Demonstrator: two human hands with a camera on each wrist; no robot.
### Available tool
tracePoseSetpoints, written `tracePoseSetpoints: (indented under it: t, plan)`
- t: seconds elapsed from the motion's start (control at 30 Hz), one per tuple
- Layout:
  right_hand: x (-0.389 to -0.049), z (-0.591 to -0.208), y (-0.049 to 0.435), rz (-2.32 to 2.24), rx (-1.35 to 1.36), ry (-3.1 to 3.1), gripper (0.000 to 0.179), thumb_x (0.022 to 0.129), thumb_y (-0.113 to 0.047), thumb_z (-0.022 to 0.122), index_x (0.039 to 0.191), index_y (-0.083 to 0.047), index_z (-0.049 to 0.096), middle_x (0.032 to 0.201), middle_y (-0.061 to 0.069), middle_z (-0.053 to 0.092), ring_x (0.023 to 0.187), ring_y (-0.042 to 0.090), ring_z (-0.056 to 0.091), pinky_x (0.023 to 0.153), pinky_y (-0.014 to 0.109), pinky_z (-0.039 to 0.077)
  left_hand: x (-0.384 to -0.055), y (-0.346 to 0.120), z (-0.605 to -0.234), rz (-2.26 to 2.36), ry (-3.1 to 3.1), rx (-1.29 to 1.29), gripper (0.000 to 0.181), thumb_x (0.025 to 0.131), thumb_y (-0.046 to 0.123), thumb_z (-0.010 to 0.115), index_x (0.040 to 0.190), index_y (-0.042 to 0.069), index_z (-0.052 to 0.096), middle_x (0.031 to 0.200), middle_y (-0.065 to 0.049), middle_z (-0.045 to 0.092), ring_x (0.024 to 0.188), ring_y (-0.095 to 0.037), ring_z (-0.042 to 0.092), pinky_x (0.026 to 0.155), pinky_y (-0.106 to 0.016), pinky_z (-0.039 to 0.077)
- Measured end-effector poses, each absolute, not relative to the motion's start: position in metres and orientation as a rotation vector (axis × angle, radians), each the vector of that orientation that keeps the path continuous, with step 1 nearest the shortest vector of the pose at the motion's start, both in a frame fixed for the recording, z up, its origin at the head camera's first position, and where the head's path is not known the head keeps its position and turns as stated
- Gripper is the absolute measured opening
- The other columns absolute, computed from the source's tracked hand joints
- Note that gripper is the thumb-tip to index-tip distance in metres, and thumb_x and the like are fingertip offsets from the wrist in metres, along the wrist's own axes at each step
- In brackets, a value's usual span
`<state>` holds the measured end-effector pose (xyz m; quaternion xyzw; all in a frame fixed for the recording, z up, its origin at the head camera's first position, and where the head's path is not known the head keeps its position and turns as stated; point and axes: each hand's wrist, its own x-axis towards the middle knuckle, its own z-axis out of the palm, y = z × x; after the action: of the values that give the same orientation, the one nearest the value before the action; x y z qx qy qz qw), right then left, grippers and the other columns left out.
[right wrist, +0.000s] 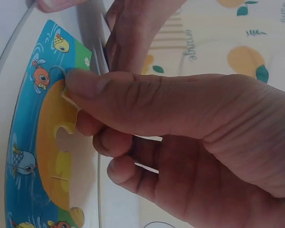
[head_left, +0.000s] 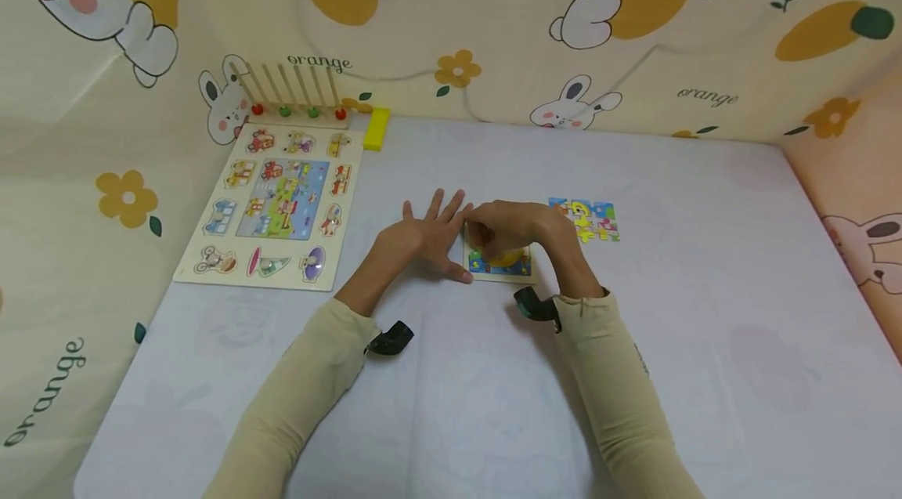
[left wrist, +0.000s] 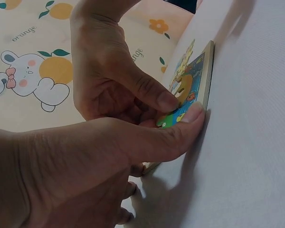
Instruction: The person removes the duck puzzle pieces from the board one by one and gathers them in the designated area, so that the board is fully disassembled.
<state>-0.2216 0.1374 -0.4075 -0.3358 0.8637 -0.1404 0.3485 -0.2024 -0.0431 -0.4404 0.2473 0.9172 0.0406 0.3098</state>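
Note:
A small wooden jigsaw board (head_left: 530,276) lies on the table before me, its picture partly filled in. Blue water, little fish and a yellow-orange shape (right wrist: 50,137) show on the fitted pieces, next to a bare wood area. My right hand (head_left: 517,223) bends down over the board's left part and pinches a puzzle piece (left wrist: 167,121), mostly hidden under the thumb, close against the board. Spread flat on the left, my left hand (head_left: 428,239) has its thumb (left wrist: 192,114) pressed on the board's near edge. Its fingers reach past the board's far left corner.
Several joined or loose jigsaw pieces (head_left: 595,222) lie behind and right of the board. At the left lies a large peg puzzle (head_left: 211,248) with vehicle and toy pictures. Behind it stand a wooden rod rack (head_left: 299,119) with beads and a yellow block (head_left: 377,129).

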Motion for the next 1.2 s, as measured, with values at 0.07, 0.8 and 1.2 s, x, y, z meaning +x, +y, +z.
tracePoseSetpoints:
  t: [0.07,0.8,1.2]
  plan:
    - [-0.222,-0.408,0.137,-0.365,-0.860,2.238,0.018,0.093,-0.005,0.076,0.104,-0.007,0.063,0.091,0.003,0.059,0.087,0.018,0.054,0.081,0.030,0.046,-0.203,-0.043,-0.441,0.108,2.419,0.653,0.124,0.089,0.070,0.068,0.168,0.019,-0.012,0.173,-0.004,-0.030,0.162,-0.035,-0.024,0.124,-0.078,0.003]
    - [-0.222,-0.401,0.141,-0.525,-0.966,2.172,0.015,0.091,0.000,0.075,0.096,-0.006,0.062,0.081,0.001,0.057,0.076,0.016,0.054,0.074,0.029,0.046,-0.204,-0.044,-0.440,0.086,2.405,0.661,0.125,0.090,0.071,0.067,0.167,0.018,-0.015,0.172,-0.004,-0.032,0.162,-0.035,-0.026,0.124,-0.078,0.004]
    - [-0.222,-0.369,0.200,-0.786,-0.859,2.450,0.010,0.098,-0.004,0.071,0.105,-0.004,0.065,0.097,0.010,0.071,0.088,0.023,0.067,0.080,0.027,0.055,-0.205,-0.042,-0.439,0.112,2.394,0.633,0.127,0.088,0.070,0.070,0.168,0.019,-0.014,0.172,-0.004,-0.033,0.161,-0.035,-0.027,0.124,-0.078,0.001]
